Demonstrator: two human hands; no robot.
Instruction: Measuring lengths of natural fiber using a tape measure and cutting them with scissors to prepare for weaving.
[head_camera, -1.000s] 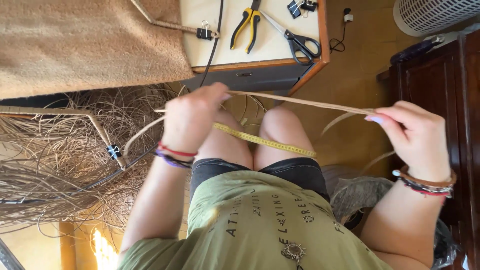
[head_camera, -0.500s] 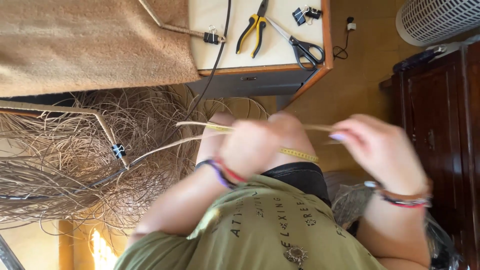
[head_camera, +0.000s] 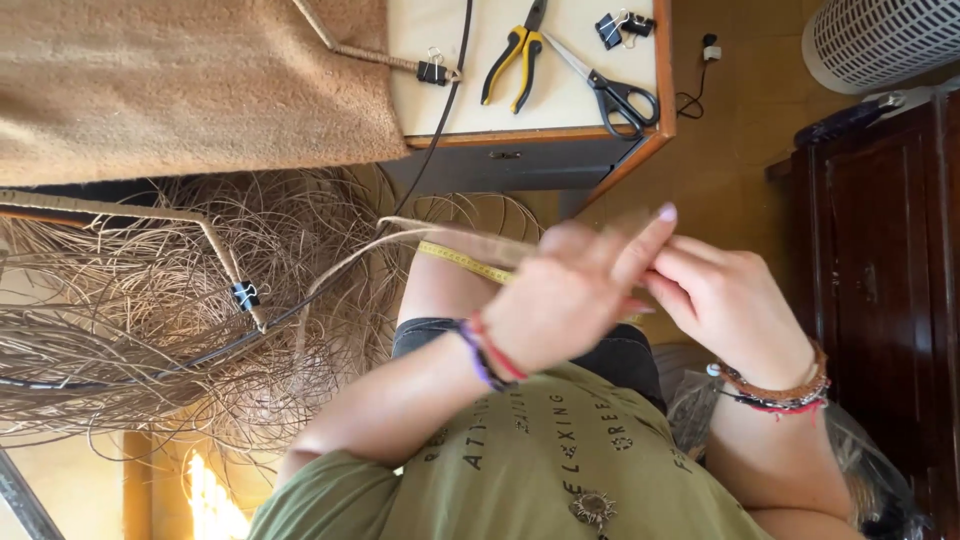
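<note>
Straw-coloured fibre strand (head_camera: 420, 235) runs between my two hands, over my knees and out toward the great tangle of dried fibre (head_camera: 150, 300) heaped off to my left. My left hand (head_camera: 570, 300) sits in front, fingers pressed together and curled over the strand, one finger stretched out along it; my right hand (head_camera: 725, 300) meets it just behind, fingertips pinched on what looks like the same strand, though the blur keeps me from seeing the exact grip. I judge the strand light, dry and springy, pliant enough to bend in a long curve yet likely to crease or split if folded sharply, so I would take it near the end between thumb and fingertips and let the rest slide. It looks flat, narrow, pale tan and matte, tapering away into the heap. A yellow measuring tape (head_camera: 465, 262) lies across my thigh, just beneath the strand. On the worktop (head_camera: 620, 125), near its front edge, lie yellow-handled pliers (head_camera: 510, 65) and black-handled scissors (head_camera: 610, 90); black binder clips (head_camera: 620, 25) sit toward its far corner, and another clip (head_camera: 433, 72) grips a cord at the edge beside the brown woven mat (head_camera: 180, 90).
</note>
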